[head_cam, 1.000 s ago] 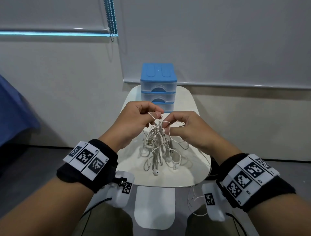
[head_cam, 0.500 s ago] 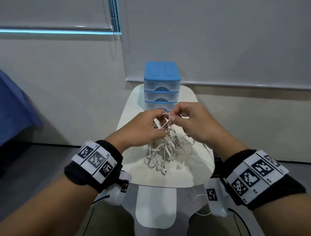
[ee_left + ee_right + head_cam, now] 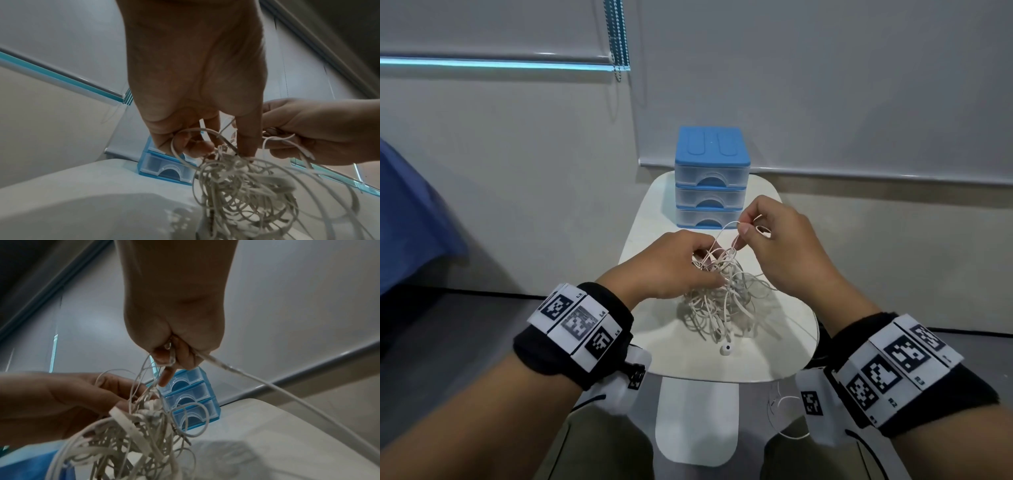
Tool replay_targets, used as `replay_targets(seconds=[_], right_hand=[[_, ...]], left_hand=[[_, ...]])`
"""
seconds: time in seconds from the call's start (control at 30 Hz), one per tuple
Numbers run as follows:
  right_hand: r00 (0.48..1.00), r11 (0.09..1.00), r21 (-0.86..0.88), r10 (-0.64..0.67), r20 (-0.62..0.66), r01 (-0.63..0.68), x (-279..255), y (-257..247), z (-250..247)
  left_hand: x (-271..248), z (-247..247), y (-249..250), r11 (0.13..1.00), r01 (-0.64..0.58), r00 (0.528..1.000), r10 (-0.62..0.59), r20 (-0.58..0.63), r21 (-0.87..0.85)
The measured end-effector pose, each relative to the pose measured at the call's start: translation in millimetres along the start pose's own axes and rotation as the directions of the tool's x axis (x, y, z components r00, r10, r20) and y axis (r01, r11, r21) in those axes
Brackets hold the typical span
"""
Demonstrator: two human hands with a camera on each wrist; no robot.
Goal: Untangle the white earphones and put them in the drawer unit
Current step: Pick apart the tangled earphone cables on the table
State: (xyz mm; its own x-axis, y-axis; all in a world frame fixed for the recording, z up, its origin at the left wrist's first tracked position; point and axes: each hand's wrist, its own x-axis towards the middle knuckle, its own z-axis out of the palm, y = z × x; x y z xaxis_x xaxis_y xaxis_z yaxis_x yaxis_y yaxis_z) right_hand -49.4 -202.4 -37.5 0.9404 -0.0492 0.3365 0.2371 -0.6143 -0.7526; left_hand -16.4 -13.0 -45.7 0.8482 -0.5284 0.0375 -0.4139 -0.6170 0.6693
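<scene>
Nearest the wearer, one earbud (image 3: 726,349) lies loose on the white table (image 3: 784,363). Above it the white earphones (image 3: 722,294) hang as a tangled bundle, lower loops resting on the tabletop. The left hand (image 3: 671,267) pinches the top of the bundle with curled fingers. The right hand (image 3: 780,240), slightly higher and just beside it, grips a single strand drawn up from the knot. Behind both hands stands the drawer unit (image 3: 712,178), blue-topped, all three clear drawers closed, at the table's far edge.
</scene>
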Motion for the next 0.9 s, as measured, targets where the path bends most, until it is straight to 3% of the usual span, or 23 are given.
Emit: replay_targets(seconds=[0.13,0.23,0.37,0.47,0.6,0.7,0.9], right_hand=[[1.0,0.999,-0.042,0.001,-0.023,-0.002,0,0,3],[0.999,0.998,-0.046,0.035,-0.004,-0.035,-3,2,3],[0.994,0.993,0.045,0.105,-0.001,-0.105,-8,4,4],[0.979,0.965,0.167,0.202,0.012,-0.201,-5,4,5],[0.947,0.892,0.32,0.313,0.073,-0.32,-1,6,2],[0.936,0.877,0.328,0.338,0.104,-0.353,0,7,1],[0.93,0.87,0.331,0.351,0.106,-0.366,4,5,3]], left_hand=[[0,-1,2,0.999,0.014,1.0,-0.015,-0.025,-0.034],[1,-1,5,0.996,0.058,0.998,-0.056,-0.037,0.061],[2,0,5,0.992,0.088,0.996,-0.087,-0.01,0.095],[0,1,8,0.998,0.055,0.998,-0.055,-0.007,0.031],[-2,-2,8,0.98,0.062,0.998,-0.057,0.033,-0.189],[-2,-1,7,0.987,0.083,0.996,-0.079,0.037,-0.134],[-1,0,10,0.961,0.174,0.984,-0.163,0.068,-0.215]])
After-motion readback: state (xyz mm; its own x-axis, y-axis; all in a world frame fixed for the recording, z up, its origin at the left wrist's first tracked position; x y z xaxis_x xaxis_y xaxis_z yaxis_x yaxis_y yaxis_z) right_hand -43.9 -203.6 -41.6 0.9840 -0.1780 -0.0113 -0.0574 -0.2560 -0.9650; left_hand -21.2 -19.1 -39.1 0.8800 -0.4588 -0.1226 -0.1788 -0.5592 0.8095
